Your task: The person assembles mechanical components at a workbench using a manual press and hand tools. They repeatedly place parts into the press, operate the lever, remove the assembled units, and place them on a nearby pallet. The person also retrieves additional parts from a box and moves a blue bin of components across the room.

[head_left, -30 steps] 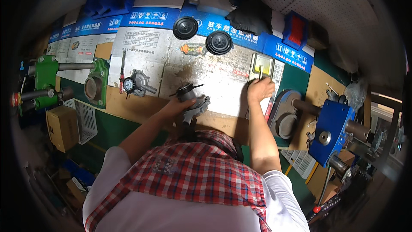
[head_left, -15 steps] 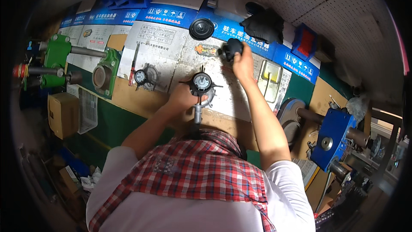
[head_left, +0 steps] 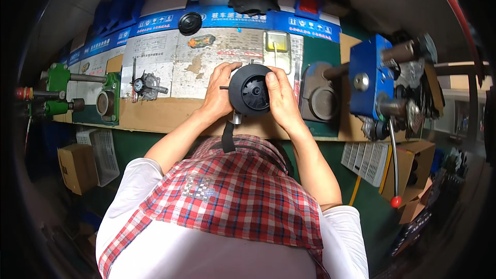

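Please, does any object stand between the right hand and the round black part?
Nothing visible stands in between: the right hand is on the round black part, its thumb over the rim. The left hand is at the opposite side.

A person's left forearm [head_left: 178,137] and right forearm [head_left: 314,163] angle inward, elbows bent and spread. The left hand [head_left: 220,92] curls with fingers pointing forward; opposite, the right hand [head_left: 282,98] grips, its thumb [head_left: 271,78] stretched forward.
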`<state>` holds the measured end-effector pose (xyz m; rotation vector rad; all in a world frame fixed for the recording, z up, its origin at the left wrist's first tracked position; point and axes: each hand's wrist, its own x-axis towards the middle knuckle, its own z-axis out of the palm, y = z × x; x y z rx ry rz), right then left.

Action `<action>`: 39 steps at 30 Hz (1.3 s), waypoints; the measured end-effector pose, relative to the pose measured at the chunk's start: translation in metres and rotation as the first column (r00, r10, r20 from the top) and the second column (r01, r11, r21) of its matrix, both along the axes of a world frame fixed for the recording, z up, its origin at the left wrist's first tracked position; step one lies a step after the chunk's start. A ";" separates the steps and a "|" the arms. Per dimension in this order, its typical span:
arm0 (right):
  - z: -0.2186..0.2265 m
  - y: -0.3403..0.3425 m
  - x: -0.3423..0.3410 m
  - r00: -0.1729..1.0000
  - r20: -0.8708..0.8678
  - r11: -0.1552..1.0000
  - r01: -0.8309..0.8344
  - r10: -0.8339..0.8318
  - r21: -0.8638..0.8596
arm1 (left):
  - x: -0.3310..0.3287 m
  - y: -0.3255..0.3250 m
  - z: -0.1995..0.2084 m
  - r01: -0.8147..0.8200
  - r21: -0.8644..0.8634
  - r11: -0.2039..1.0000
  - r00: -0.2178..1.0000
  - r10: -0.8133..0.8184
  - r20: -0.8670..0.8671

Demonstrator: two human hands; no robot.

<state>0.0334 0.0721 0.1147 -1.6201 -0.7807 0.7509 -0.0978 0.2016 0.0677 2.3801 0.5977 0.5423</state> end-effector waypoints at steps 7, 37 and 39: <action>0.002 -0.076 0.019 0.980 0.157 0.979 0.143 -0.120 -0.148 | 0.036 -0.073 -0.031 0.108 -0.033 0.994 0.982 -0.101 0.159; -0.134 -0.183 0.201 0.764 0.645 0.915 0.257 0.005 -0.312 | 0.222 -0.180 -0.149 0.308 -0.114 0.945 0.949 -0.313 -0.033; -0.116 -0.181 0.198 0.791 0.592 0.837 0.213 0.155 -0.504 | 0.200 -0.168 -0.126 0.410 -0.105 0.906 0.872 -0.423 -0.247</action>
